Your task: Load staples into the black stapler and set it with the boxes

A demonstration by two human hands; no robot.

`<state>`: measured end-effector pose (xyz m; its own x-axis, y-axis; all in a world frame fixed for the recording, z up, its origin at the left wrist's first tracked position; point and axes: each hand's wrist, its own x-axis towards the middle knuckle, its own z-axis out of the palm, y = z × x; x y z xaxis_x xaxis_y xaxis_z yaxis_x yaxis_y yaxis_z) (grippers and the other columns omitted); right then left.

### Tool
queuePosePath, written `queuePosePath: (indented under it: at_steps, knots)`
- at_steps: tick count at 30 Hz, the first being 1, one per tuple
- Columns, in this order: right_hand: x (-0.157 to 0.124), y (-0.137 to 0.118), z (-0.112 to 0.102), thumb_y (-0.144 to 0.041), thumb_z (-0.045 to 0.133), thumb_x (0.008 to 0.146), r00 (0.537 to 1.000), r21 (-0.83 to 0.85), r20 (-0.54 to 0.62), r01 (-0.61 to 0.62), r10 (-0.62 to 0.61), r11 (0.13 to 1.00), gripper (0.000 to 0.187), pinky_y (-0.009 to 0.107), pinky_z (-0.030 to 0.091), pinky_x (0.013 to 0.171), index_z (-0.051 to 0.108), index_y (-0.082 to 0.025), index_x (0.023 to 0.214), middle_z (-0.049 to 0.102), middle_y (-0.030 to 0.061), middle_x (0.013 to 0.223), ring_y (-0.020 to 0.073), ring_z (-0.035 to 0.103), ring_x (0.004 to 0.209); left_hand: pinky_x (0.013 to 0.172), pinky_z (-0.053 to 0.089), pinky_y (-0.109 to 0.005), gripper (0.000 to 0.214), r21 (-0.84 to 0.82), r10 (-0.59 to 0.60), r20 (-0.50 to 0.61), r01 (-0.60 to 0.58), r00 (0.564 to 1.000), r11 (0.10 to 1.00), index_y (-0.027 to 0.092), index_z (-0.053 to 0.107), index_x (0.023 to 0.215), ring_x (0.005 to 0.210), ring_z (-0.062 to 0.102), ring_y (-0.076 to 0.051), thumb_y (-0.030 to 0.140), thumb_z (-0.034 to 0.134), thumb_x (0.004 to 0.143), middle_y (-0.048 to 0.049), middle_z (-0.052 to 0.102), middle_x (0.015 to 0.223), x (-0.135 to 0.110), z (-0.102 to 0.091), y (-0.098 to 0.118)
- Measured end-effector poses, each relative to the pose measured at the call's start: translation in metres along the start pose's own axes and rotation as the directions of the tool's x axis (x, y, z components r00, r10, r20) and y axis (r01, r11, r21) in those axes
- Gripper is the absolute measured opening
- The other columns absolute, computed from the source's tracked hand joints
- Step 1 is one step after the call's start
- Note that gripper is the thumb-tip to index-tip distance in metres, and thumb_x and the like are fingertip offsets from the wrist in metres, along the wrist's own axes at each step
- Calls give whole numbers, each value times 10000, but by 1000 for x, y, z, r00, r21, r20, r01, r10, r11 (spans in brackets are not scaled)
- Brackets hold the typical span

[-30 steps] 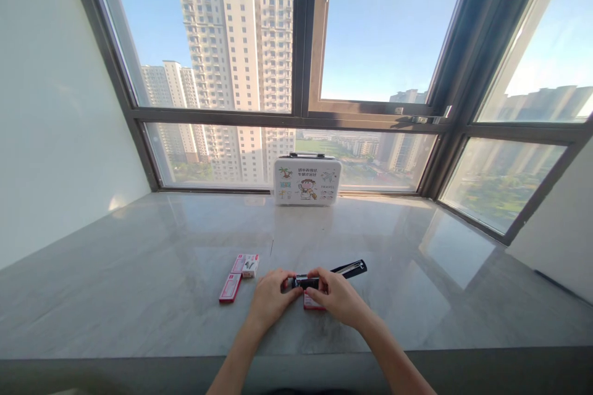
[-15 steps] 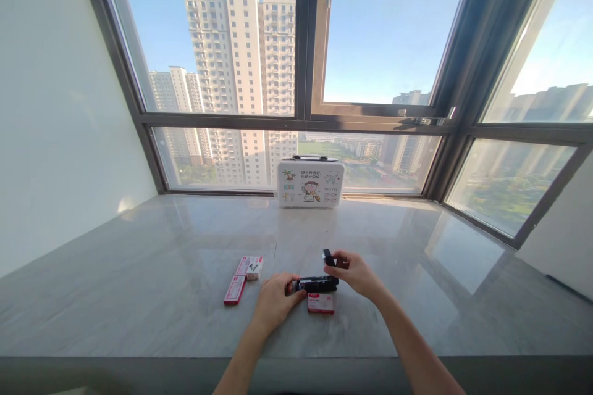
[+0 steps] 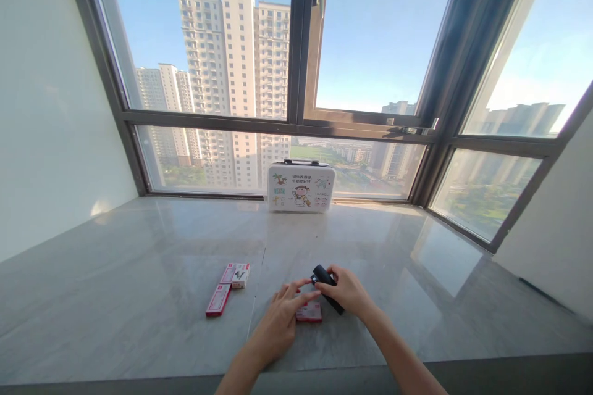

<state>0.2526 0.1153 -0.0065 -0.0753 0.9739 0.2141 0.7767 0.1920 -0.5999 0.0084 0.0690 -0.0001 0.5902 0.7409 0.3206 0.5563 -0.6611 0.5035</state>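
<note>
A black stapler (image 3: 334,303) sits slanted on the stone ledge, its top arm down over the base. My right hand (image 3: 347,290) is closed round its upper part, thumb on the near side. My left hand (image 3: 282,315) reaches in from the left with fingers stretched out and apart. Its fingertips come up to the stapler's front end; whether they touch it I cannot tell. Just below those fingers lies a small pink-and-white box (image 3: 309,313), partly covered by the left hand.
To the left lie two flat pink boxes, the nearer one (image 3: 218,300) and the farther one (image 3: 228,272), beside a small white box (image 3: 241,276) with a stapler picture. A white cartoon-printed case (image 3: 301,189) stands against the window. The ledge's front edge (image 3: 185,376) runs below my arms.
The stapler's raised top arm has come down, and the stapler has turned from lying sideways to a slant. My left hand has let go of its end and spread its fingers. The view has shifted slightly.
</note>
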Motion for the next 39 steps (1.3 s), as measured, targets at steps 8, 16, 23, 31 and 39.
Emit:
queuePosePath:
  at_steps: [8, 16, 23, 31, 39]
  knots:
    - [-51, 9, -5, -696, 457, 939, 994, 293, -23, -94, 105, 951, 594, 247, 294, 532, 702, -159, 871, 535, -5, 640, 166, 484, 609, 1128, 321, -441, 695, 78, -80, 10, 79, 997, 994, 412, 509, 1408, 1306, 439, -252, 143, 546, 768, 0, 517, 1412, -14, -8, -1]
    - [-69, -37, 24, -706, 423, 943, 997, 492, 7, -67, 72, 868, 640, 253, 410, 596, 720, -147, 1037, 668, 52, 814, 210, 582, 723, 1067, 391, -368, 762, -46, -139, -32, 138, 990, 989, 377, 476, 1446, 1218, 516, -243, 314, 735, 733, -12, 603, 1287, -18, -6, -5]
    - [-69, -39, 39, -658, 430, 963, 978, 462, -105, -110, 178, 880, 642, 282, 442, 640, 642, -145, 1285, 637, 40, 777, 217, 600, 720, 1087, 406, -388, 505, -76, -119, -197, 106, 973, 991, 332, 508, 1433, 1246, 508, -237, 381, 566, 933, -43, 593, 1322, -28, -18, -19]
    - [-78, -37, 34, -508, 520, 955, 985, 417, -102, -86, 141, 905, 489, 275, 427, 649, 611, -172, 1300, 596, -8, 744, 193, 595, 704, 1029, 427, -523, 418, 290, -361, -530, 564, 767, 773, 332, 675, 1246, 1193, 494, -306, 220, 494, 886, -51, 532, 1398, -108, -65, -107]
    - [-79, -42, 36, -527, 475, 967, 986, 348, -101, -92, 135, 933, 488, 287, 407, 627, 651, -153, 1226, 623, 9, 725, 210, 616, 696, 1124, 388, -431, 393, -1, -235, -44, 236, 971, 972, 342, 664, 1201, 1325, 471, -269, 356, 702, 811, -24, 545, 1420, -87, -51, -42]
